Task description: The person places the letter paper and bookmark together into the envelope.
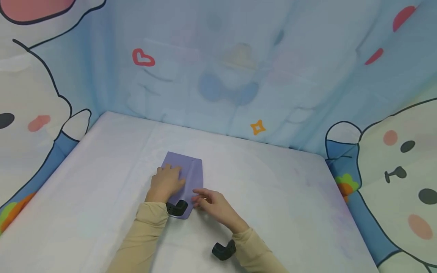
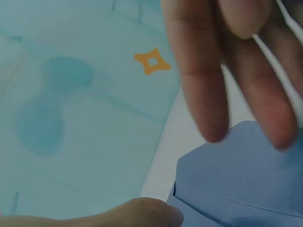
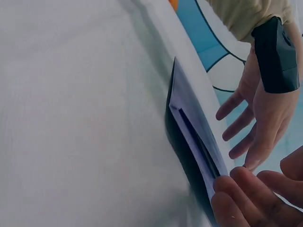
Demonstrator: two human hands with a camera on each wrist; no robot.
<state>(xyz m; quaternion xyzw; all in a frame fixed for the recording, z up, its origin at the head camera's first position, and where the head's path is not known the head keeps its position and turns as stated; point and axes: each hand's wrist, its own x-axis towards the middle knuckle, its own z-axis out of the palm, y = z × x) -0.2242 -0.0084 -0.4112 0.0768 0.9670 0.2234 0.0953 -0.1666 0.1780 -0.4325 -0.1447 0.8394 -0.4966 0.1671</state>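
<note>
A purple envelope [image 1: 195,170] lies flat on the white-covered table, and in the left wrist view its pointed-off flap [image 2: 232,165] shows along with a fold line. My left hand [image 1: 166,182] is over the envelope's left half, fingers spread and fairly straight. Seen from the right wrist, those left fingers hang a little above the paper. My right hand [image 1: 216,209] is at the envelope's lower right edge with loosely bent fingers. In the right wrist view its fingertips [image 3: 227,189] meet that edge, where a narrow gap between paper layers shows.
Black wrist cameras sit on both wrists, the left one [image 1: 177,207] overlapping the envelope's near end. A light blue curtain [image 1: 177,76] with cartoon prints hangs behind the white table [image 1: 273,204] and along its sides.
</note>
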